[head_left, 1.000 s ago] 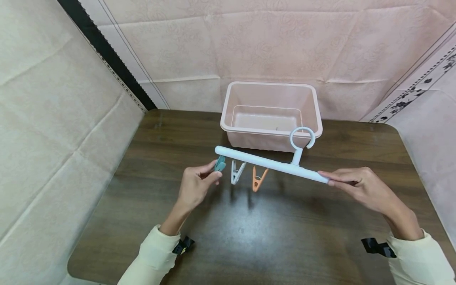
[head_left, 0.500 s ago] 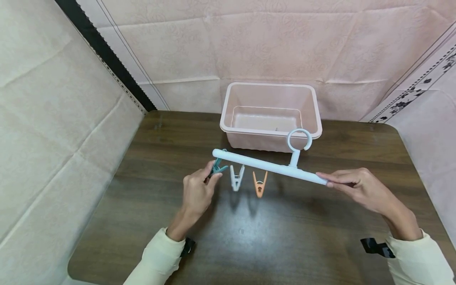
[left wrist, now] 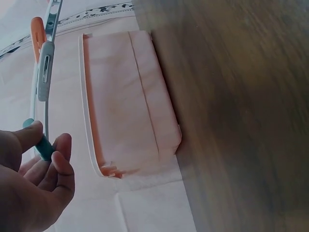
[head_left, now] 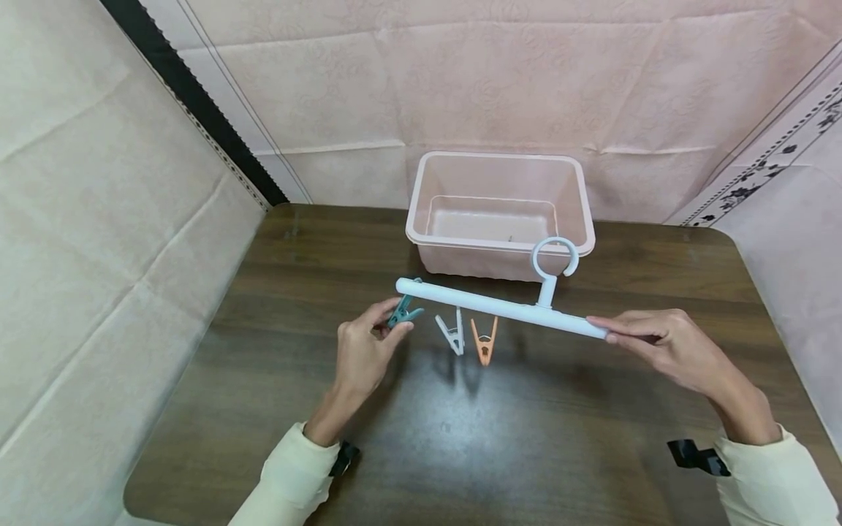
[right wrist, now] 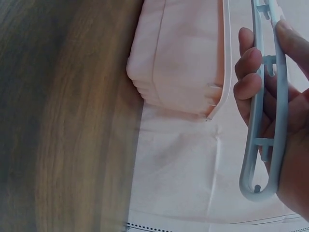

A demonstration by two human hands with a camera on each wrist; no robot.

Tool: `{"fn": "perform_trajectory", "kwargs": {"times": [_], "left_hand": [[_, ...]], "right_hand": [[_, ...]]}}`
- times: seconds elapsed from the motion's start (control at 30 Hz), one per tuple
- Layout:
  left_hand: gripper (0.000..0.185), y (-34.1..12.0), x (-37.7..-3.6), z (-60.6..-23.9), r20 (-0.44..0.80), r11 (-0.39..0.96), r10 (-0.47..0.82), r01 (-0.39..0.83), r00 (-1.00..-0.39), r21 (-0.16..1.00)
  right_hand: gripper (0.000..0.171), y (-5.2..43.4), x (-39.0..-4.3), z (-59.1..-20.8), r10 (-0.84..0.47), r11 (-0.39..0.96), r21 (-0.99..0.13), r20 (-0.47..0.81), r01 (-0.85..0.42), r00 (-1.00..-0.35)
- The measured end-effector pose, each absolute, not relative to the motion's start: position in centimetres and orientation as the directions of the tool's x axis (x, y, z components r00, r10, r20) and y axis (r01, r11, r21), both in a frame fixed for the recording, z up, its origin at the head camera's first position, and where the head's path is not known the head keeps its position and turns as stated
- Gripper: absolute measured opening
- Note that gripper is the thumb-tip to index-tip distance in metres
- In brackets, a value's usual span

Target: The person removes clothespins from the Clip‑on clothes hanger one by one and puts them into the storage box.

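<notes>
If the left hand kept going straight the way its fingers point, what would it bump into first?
Probably the hanger bar, just beyond the teal clothespin the left hand pinches; farther on stands the pink tub. Depth is uncertain.

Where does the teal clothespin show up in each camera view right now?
Head: teal clothespin left of centre, pinched by the left hand at the hanger bar's left end.
Left wrist: lower left, between thumb and fingers.
Right wrist: not in it.
Shared landmark: pink basket.
</notes>
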State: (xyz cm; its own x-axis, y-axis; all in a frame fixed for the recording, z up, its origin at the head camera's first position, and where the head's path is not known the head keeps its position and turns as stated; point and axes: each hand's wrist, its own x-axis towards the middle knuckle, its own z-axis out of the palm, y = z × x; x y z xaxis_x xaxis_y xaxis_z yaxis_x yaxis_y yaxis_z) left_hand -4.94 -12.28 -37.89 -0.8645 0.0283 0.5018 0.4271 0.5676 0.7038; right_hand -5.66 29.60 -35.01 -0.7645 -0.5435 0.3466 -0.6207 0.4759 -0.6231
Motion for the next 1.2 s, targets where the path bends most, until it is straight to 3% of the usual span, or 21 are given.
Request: {"fn": "perform_trajectory", "kwargs": {"times": [0.3, 0.6, 0.8, 1.2], "left_hand": [[0.028, -12.8, -4.4, -37.8, 0.394, 0.480, 0.009, 0.349, -0.919, 0.805], [0.020, -13.3, -4.5, -37.6, 0.174, 0.287, 0.050, 0.181, -0.983, 0.941], [0.019, -13.7, -4.8, -37.3, 0.116, 0.175, 0.071, 0.127, -0.991, 0.976], [0.023, -15.3, -4.5, -36.3, 0.108, 0.351, 0.073, 0.127, -0.991, 0.928]], "right_hand": [[0.053, 29.9, -5.7, -35.1, -0.546, 0.492, -0.594, 0.360, -0.637, -0.757], [0.053, 30.3, -5.7, -35.0, -0.553, 0.496, -0.562, 0.383, -0.662, -0.740], [0.053, 30.5, -5.7, -34.9, -0.521, 0.501, -0.582, 0.388, -0.640, -0.760], [0.052, 31.1, -5.6, -34.6, -0.511, 0.519, -0.567, 0.394, -0.639, -0.764]]}}
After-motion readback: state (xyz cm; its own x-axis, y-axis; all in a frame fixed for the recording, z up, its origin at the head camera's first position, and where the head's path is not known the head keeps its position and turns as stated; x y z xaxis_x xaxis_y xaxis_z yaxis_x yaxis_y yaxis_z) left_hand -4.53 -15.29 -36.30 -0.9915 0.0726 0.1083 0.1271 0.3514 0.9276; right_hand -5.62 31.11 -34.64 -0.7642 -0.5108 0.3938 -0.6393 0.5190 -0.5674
